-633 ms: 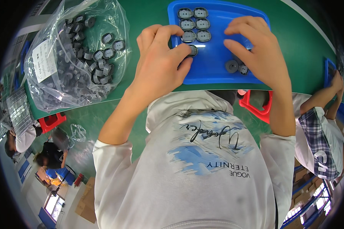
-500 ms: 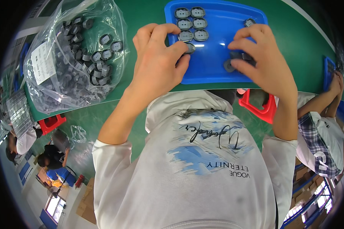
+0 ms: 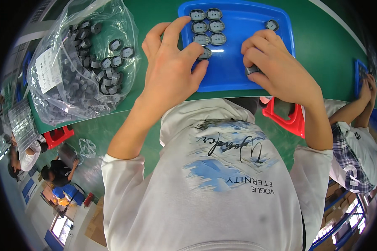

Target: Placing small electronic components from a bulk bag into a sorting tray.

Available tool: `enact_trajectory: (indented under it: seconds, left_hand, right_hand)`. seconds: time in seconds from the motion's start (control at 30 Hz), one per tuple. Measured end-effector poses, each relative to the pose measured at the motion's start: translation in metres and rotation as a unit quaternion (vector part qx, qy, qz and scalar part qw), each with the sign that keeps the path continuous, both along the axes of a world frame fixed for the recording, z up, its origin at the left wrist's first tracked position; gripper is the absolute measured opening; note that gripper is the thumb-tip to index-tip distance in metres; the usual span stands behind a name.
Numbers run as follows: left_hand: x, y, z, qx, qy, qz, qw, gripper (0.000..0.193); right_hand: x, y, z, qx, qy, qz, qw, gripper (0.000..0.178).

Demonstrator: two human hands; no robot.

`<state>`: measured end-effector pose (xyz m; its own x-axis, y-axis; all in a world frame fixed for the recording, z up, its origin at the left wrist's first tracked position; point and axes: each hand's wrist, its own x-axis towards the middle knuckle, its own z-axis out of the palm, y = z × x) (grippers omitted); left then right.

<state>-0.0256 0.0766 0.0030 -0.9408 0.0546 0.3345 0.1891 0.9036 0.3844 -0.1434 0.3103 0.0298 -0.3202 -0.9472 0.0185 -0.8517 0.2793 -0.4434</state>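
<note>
Small grey oval plastic caps (image 3: 217,26) lie face up in two columns at the left of a blue tray (image 3: 238,81). My left hand (image 3: 169,62) hovers over the tray's left edge with fingers apart. Its index fingertip and thumb are next to the lowest cap (image 3: 205,53) of the left column; whether they touch it is unclear. My right hand (image 3: 276,67) pinches a dark grey cap (image 3: 251,70) between thumb and fingers at the tray's right side. One more cap (image 3: 272,25) lies alone near the far right corner.
A clear plastic bag (image 3: 67,94) full of grey caps lies open on the green table (image 3: 159,12) to the left. A red stool (image 3: 285,119) stands below the table edge. On the right another person's hands (image 3: 367,90) are near a second blue tray (image 3: 358,79).
My right fingers have closed around a dark grey cap at the tray's right side. An outer finger of my left hand has lifted farther up the column, away from the cap below it.
</note>
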Motion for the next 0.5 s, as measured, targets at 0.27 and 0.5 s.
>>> enact_trajectory:
  seconds: [0.27, 0.5]
  left_hand:
    - [-0.002, 0.004, 0.001, 0.042, 0.012, -0.023, 0.999, 0.034]
    - [0.004, 0.013, -0.006, 0.083, 0.05, -0.048, 0.994, 0.028]
  right_hand:
    - [0.004, -0.012, 0.0, -0.136, -0.074, -0.086, 0.984, 0.027]
    - [-0.001, 0.0, -0.005, -0.063, -0.091, -0.099, 0.989, 0.022]
